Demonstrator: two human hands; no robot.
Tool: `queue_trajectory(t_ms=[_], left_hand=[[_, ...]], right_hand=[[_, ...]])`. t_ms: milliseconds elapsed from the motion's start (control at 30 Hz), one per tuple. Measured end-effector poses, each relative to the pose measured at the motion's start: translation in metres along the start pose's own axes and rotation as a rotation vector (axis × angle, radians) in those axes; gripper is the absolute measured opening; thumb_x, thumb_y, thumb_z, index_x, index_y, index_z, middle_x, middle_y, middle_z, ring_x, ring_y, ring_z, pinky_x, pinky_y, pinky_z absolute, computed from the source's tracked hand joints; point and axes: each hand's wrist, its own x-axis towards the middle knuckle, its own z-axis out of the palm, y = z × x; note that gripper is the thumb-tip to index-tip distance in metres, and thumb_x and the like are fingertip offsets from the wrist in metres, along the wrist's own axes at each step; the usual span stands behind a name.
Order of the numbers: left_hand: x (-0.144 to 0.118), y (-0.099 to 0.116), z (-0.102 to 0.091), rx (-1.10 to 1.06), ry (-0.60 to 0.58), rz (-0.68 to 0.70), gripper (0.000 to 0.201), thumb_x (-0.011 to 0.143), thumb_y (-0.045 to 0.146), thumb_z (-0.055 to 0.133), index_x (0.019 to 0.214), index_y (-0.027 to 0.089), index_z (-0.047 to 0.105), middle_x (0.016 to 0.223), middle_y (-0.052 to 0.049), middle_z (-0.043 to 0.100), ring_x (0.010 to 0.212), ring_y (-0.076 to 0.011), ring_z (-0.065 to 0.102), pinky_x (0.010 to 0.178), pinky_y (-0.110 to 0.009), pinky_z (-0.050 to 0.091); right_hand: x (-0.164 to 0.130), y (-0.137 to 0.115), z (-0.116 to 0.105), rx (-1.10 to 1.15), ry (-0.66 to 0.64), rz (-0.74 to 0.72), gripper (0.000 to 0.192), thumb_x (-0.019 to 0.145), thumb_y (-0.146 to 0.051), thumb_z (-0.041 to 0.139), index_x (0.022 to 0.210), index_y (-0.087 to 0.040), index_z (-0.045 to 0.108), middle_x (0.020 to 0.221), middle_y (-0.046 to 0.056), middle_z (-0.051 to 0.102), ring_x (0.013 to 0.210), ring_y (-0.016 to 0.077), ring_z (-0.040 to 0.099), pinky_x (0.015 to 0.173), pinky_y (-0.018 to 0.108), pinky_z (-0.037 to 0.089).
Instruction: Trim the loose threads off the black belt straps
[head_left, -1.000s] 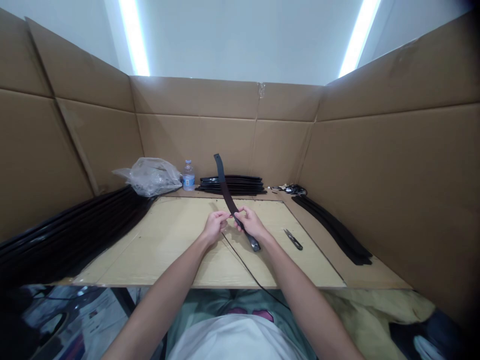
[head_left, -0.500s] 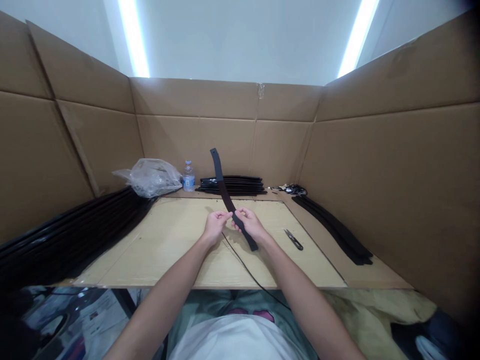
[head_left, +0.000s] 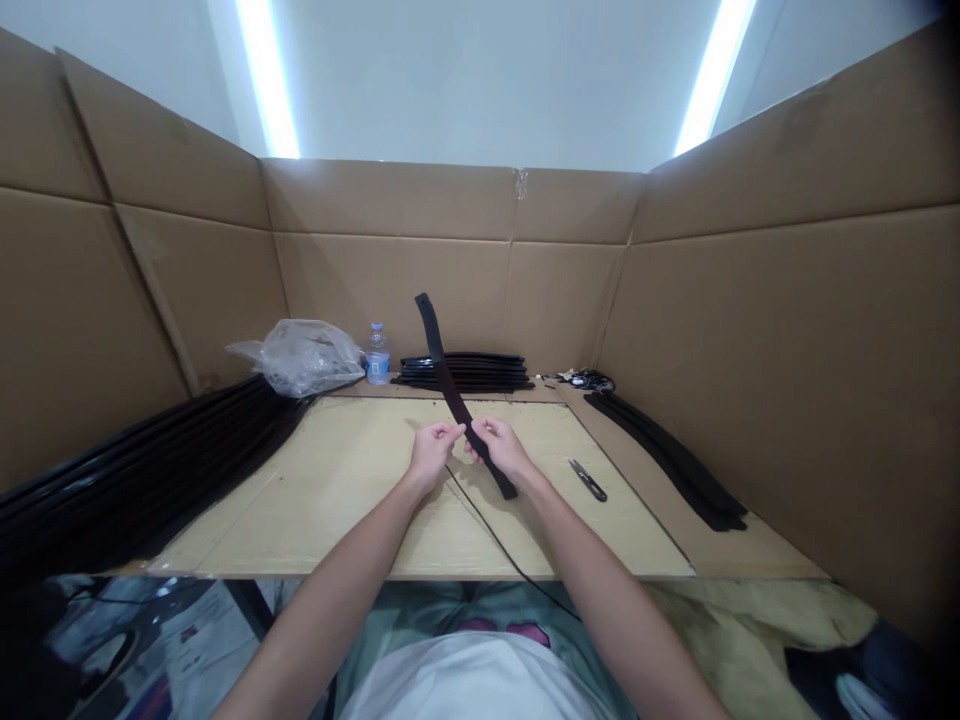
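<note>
Both hands met over the middle of the bench (head_left: 337, 470), toward its far edge; the left hand (head_left: 429, 455) was closed in a pinch, fingertips drawn together right beside the black strap (head_left: 442, 375), though whether it pinched the strap's edge or the thin black cord (head_left: 487, 525) was too small to tell; the right hand (head_left: 504, 450) was closed around the strap near its lower end, thumb on top; the strap rose from the hands, tilted up and away toward the far cardboard wall (head_left: 450, 260), while its short lower end pointed down at the bench surface by the right wrist; the cord ran from under the hands back across the bench to its near edge.

One small pair of snips (head_left: 587, 479) lay just right of the right hand, apart from it; a stack of black straps (head_left: 465, 371) sat along the far edge, more lay along the left edge (head_left: 150, 460) and the right edge (head_left: 667, 455); a plastic bag (head_left: 300, 352) and a water bottle (head_left: 377, 354) stood at the far left corner.

By the look of it, the step in hand was fine work at the strap's lower end, the strap steadied by one hand and worked by the other; the next move probably called for a firm right grip and a precise pinch from the left.
</note>
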Motion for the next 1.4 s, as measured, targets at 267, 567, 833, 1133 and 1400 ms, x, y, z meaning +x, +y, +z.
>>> queue_trajectory(t_ms=[267, 567, 833, 1133, 1400], left_hand=[[0.003, 0.001, 0.000, -0.060, -0.020, -0.043, 0.037, 0.060, 0.044, 0.076, 0.067, 0.013, 0.057, 0.045, 0.009, 0.037, 0.037, -0.0024, 0.023, 0.039, -0.021, 0.012], [0.001, 0.002, -0.001, -0.082, -0.072, -0.060, 0.037, 0.058, 0.042, 0.079, 0.065, 0.012, 0.057, 0.044, 0.009, 0.037, 0.036, -0.0015, 0.024, 0.039, -0.021, 0.012], [-0.002, 0.006, 0.000, -0.093, -0.151, -0.045, 0.035, 0.066, 0.042, 0.073, 0.068, 0.011, 0.058, 0.052, 0.003, 0.049, 0.036, -0.0020, 0.030, 0.038, -0.021, 0.013], [-0.002, 0.004, 0.003, -0.073, -0.147, -0.055, 0.035, 0.066, 0.043, 0.073, 0.075, 0.012, 0.060, 0.048, 0.006, 0.044, 0.035, -0.0019, 0.025, 0.038, -0.020, 0.012], [-0.001, -0.001, 0.005, -0.052, -0.116, -0.033, 0.037, 0.068, 0.047, 0.070, 0.070, 0.013, 0.057, 0.047, 0.006, 0.042, 0.036, -0.0026, 0.025, 0.038, -0.021, 0.012]], right_hand=[[0.000, 0.002, -0.002, 0.148, -0.035, 0.051, 0.038, 0.067, -0.039, 0.074, 0.094, -0.017, 0.058, 0.075, 0.003, 0.067, 0.060, 0.0118, 0.059, 0.051, 0.022, 0.047], [-0.002, 0.000, -0.002, 0.143, -0.083, 0.073, 0.034, 0.056, -0.033, 0.081, 0.078, -0.012, 0.064, 0.066, 0.000, 0.064, 0.047, 0.0087, 0.054, 0.044, 0.022, 0.045], [-0.006, -0.006, 0.002, 0.181, -0.104, 0.024, 0.039, 0.064, -0.042, 0.076, 0.077, -0.019, 0.047, 0.065, 0.000, 0.066, 0.047, 0.0103, 0.057, 0.044, 0.021, 0.043], [-0.003, -0.004, 0.002, 0.151, -0.021, 0.070, 0.037, 0.076, -0.052, 0.060, 0.072, -0.016, 0.053, 0.055, -0.001, 0.059, 0.039, 0.0077, 0.048, 0.035, 0.018, 0.035], [-0.002, -0.003, 0.009, 0.127, 0.076, 0.040, 0.039, 0.075, -0.055, 0.060, 0.069, -0.018, 0.049, 0.053, -0.001, 0.058, 0.038, 0.0086, 0.047, 0.034, 0.019, 0.034]])
